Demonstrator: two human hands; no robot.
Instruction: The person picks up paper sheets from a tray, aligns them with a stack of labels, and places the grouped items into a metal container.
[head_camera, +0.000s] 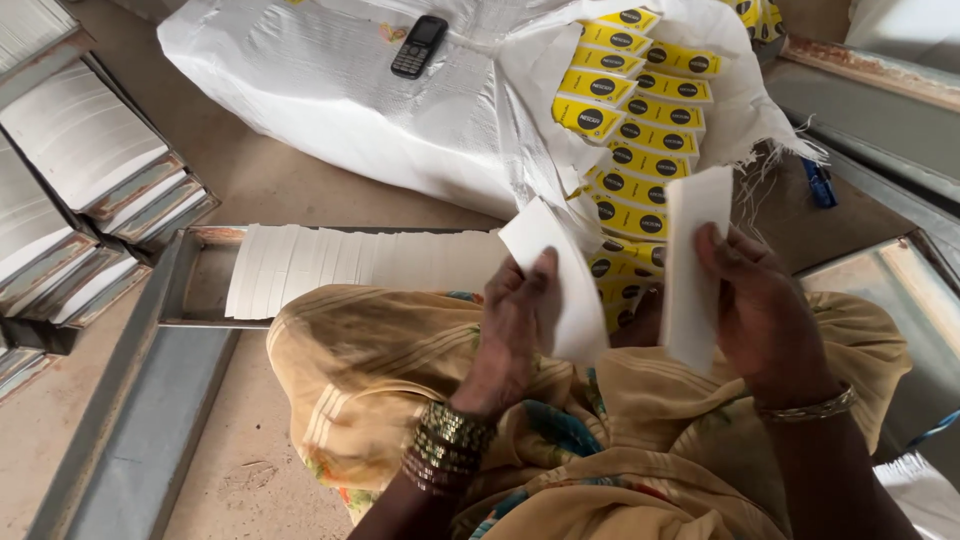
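Several stacks of white sheets in metal trays (80, 190) sit at the far left on the floor. Beside them a long metal tray (195, 290) holds a row of white paper slips (350, 262). Above it, a black mobile phone (419, 46) lies on a white woven sack (330, 90). The left hand (515, 320) grasps one white slip (560, 280) over the lap. Yellow labels (630, 130) spill from the torn sack between the hands. The right hand (760, 310) grips a second white strip (692, 260), held upright.

Phone (419, 46) on sack (330, 90); paper row (350, 262) in tray (190, 290) before it.
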